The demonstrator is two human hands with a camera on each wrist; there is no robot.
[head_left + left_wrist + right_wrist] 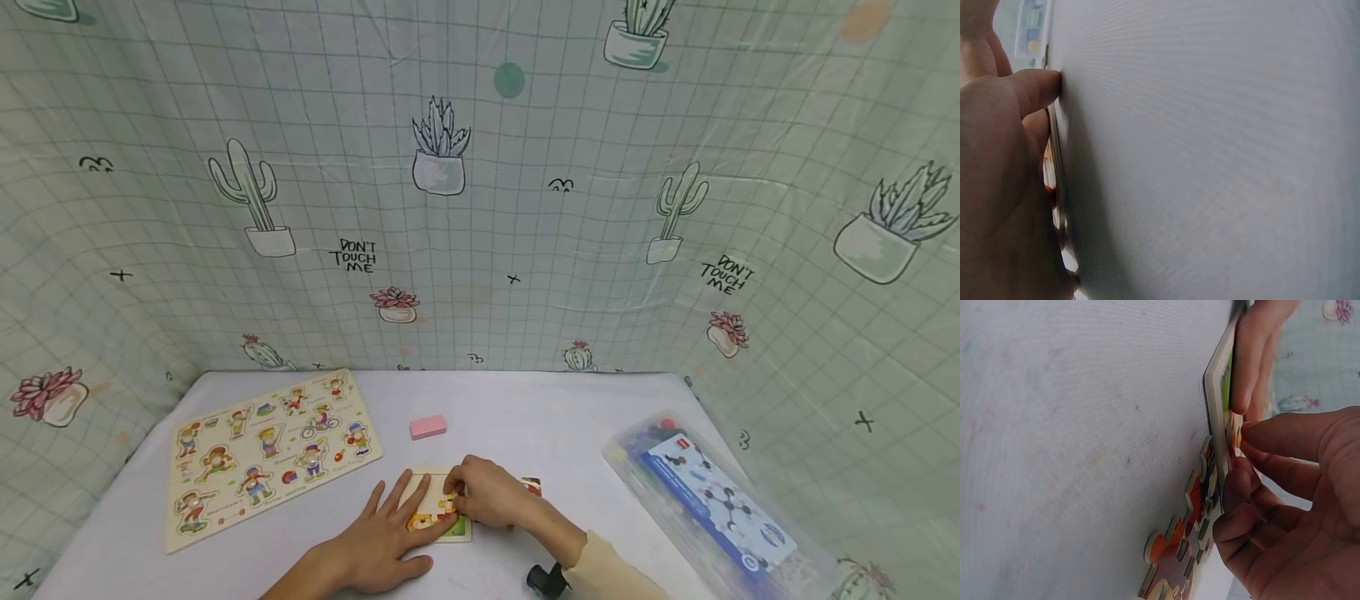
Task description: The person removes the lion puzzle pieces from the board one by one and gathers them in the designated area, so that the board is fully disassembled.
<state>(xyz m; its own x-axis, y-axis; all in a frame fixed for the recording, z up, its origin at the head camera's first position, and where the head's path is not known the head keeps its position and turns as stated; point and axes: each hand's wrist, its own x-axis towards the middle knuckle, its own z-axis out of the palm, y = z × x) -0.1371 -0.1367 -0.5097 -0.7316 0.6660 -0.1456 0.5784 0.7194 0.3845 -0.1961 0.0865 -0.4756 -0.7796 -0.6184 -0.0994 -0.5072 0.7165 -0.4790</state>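
A small jigsaw puzzle board (431, 502) with a cream tray and a picture partly filled in lies at the table's front middle. My left hand (375, 537) rests on its left side with fingers spread and straight. The left wrist view shows the left thumb (1041, 87) touching the white cloth. Over the board's right part, my right hand (491, 493) pinches a puzzle piece (1235, 430) between thumb and fingers, low against the board. Its other fingers are curled. Several loose puzzle pieces (1175, 556) lie beside the board, mostly behind the right hand in the head view.
A large wooden puzzle board with sports figures (273, 454) lies at left. A pink block (427, 427) sits beyond the small board. At right is a clear plastic case (712, 500) with a blue label. A black object (546, 581) lies near the right forearm.
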